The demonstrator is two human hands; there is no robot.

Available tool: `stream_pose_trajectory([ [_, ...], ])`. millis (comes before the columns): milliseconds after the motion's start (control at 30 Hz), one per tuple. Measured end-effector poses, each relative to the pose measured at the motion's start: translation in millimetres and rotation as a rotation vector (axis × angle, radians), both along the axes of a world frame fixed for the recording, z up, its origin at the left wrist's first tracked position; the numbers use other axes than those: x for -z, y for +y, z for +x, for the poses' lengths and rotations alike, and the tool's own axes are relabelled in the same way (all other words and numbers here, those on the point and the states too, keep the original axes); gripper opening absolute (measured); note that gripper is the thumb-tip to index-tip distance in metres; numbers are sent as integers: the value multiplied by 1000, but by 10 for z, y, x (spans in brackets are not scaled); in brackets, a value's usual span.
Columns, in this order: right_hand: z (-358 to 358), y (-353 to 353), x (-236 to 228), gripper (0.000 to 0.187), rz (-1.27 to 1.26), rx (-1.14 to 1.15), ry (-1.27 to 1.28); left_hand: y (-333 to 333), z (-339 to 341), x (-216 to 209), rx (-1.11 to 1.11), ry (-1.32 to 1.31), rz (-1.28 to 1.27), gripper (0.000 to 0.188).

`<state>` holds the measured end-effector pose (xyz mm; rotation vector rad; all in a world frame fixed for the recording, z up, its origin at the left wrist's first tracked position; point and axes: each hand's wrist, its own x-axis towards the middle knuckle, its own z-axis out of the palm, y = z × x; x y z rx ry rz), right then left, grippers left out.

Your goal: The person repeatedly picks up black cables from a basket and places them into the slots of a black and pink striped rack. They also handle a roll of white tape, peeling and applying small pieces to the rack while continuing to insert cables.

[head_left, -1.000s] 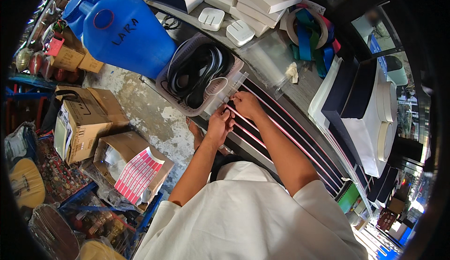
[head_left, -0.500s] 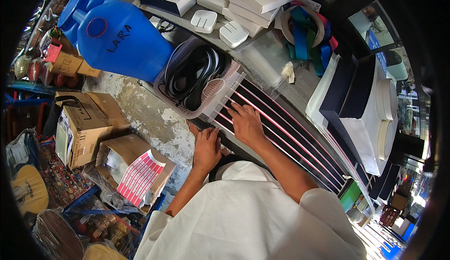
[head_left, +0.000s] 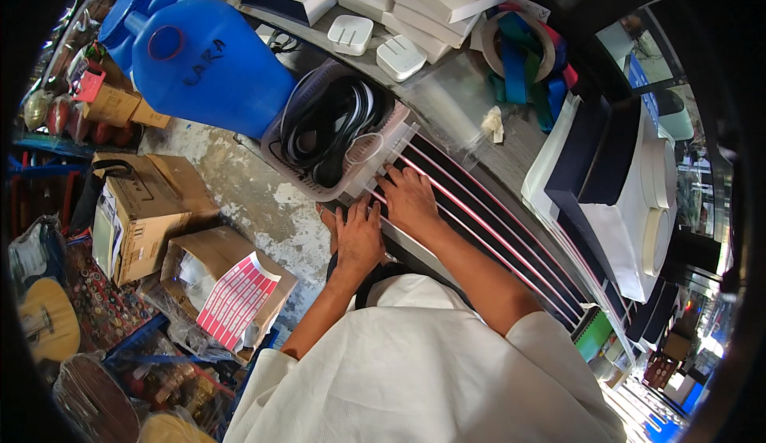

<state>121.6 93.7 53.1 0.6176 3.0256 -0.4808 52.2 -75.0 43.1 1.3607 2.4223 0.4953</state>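
Long black strips (head_left: 499,239) with pink and white edges lie side by side along the table, clear tabs at their far ends. My right hand (head_left: 408,201) rests palm down on them near those ends, its fingers stretched forward. Beside it, my left hand (head_left: 359,242) lies over the near edge of the strips with fingers extended and slightly apart. Neither hand grips anything I can see. Just beyond my fingertips stands a pale plastic basket (head_left: 289,170) holding coiled black cables (head_left: 331,128).
A blue jerrycan (head_left: 215,84) leans left of the basket. Two white chargers (head_left: 351,34), stacked white boxes (head_left: 447,0) and a ribbon roll (head_left: 519,52) sit at the back. Dark box parts (head_left: 610,148) stand right. Open cartons (head_left: 152,211) stand on the left.
My left hand has shifted slightly right and forward, its fingers reaching onto the nearest strip. My right hand has slid a little left and forward, closer to the left one.
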Motion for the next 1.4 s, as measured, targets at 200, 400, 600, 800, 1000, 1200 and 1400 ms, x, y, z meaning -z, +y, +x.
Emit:
stream_pose_trajectory([
  [200,-6,-24,-44,57,8,3,-72,37,-73,-81,-2,-64,-53,50],
  [400,-11,-35,-47,57,18,0,-40,68,-87,-63,-5,-64,-64,51],
  [600,160,24,-71,54,-28,45,-38,75,-96,-100,2,-61,-96,51],
  [800,258,353,45,22,-113,386,198,126,-145,-173,3,-87,0,46],
  [1000,16,471,260,16,-212,404,317,546,-259,-35,-168,-287,189,47],
  [1200,-201,609,300,29,-266,376,135,771,-324,41,-99,-319,17,52],
  [1400,-168,650,357,20,-224,381,309,775,-319,73,-69,-263,-20,56],
])
